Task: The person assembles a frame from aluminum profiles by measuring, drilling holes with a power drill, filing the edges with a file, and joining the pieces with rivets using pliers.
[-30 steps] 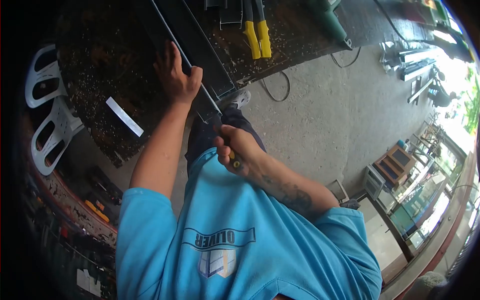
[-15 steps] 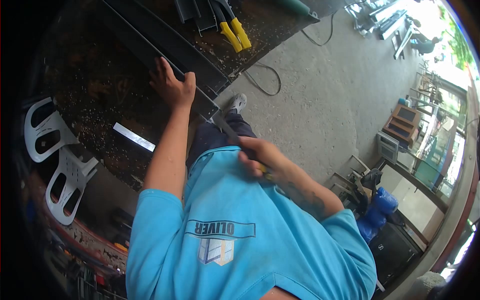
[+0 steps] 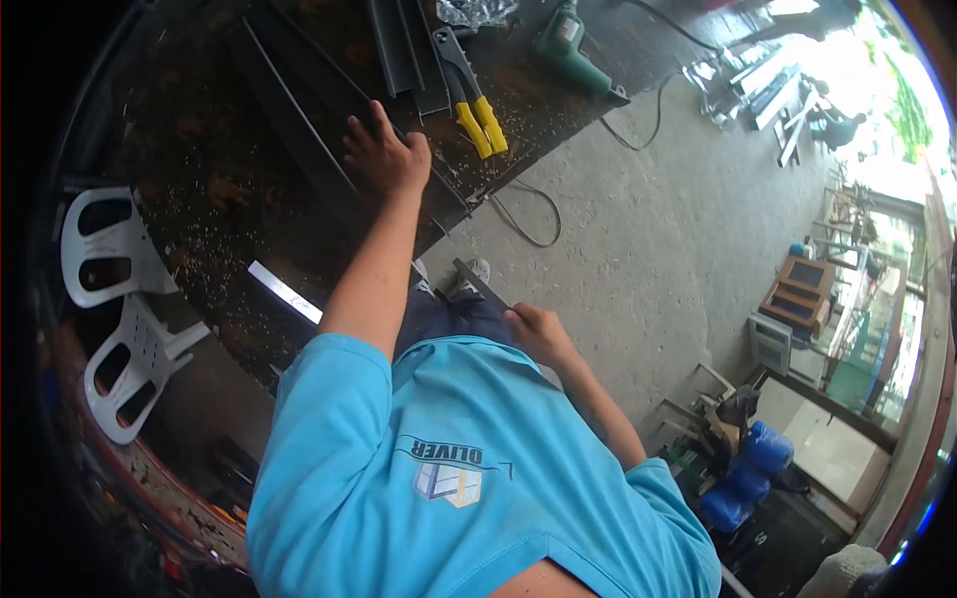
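Observation:
My left hand (image 3: 387,157) lies with spread fingers on a long dark metal profile (image 3: 317,75) on the dark workbench. A second dark profile (image 3: 284,95) runs alongside it, nearer to the bench's left part. My right hand (image 3: 538,329) is closed around the handle of a flat dark file (image 3: 480,284). The file points toward the bench, its tip over my shoes and apart from the profiles. The handle itself is hidden in my fingers. Beyond my left hand are yellow-handled snips (image 3: 477,118) and shorter dark channel pieces (image 3: 404,50).
A green power drill (image 3: 570,48) lies at the bench's far edge, with a cable (image 3: 556,214) trailing to the concrete floor. A bright metal strip (image 3: 284,291) and scattered shavings lie on the bench. White plastic chairs (image 3: 130,374) stand at left. Blue wrapped rolls (image 3: 743,473) sit at right.
My left hand has moved forward and right, from one profile's edge onto the farther profile. My right hand with the file has drawn away from the profile end and moved right. The view has shifted.

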`<state>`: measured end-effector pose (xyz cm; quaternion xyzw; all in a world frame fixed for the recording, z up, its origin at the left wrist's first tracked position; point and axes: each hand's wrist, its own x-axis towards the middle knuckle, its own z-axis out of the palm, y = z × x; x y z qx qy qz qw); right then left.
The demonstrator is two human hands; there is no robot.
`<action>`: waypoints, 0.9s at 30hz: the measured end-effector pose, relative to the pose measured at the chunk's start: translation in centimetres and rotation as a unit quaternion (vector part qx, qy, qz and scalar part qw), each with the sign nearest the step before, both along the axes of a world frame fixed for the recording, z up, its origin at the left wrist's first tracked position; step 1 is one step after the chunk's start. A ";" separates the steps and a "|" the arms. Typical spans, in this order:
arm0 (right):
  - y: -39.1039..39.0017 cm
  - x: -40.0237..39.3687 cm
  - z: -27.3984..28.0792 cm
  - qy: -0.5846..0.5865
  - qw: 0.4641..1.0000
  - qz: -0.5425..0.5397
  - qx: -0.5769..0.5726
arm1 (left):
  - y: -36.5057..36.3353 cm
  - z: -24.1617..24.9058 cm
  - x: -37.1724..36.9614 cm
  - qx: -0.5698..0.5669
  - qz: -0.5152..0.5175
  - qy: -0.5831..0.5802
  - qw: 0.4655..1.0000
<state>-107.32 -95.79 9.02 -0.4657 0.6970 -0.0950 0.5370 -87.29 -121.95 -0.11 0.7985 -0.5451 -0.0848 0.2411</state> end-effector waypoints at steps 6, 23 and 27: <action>-0.1 -1.1 -2.4 0.034 0.998 -0.051 -0.028 | 3.2 0.0 -2.6 -0.036 0.003 0.034 0.999; -1.7 -1.8 -3.2 -0.009 0.999 -0.038 -0.031 | 3.4 -1.2 -1.9 -0.044 -0.021 -0.003 0.999; -4.7 0.9 -4.9 -0.063 0.995 -0.044 -0.061 | 3.4 -1.1 -2.0 -0.034 -0.025 -0.006 0.999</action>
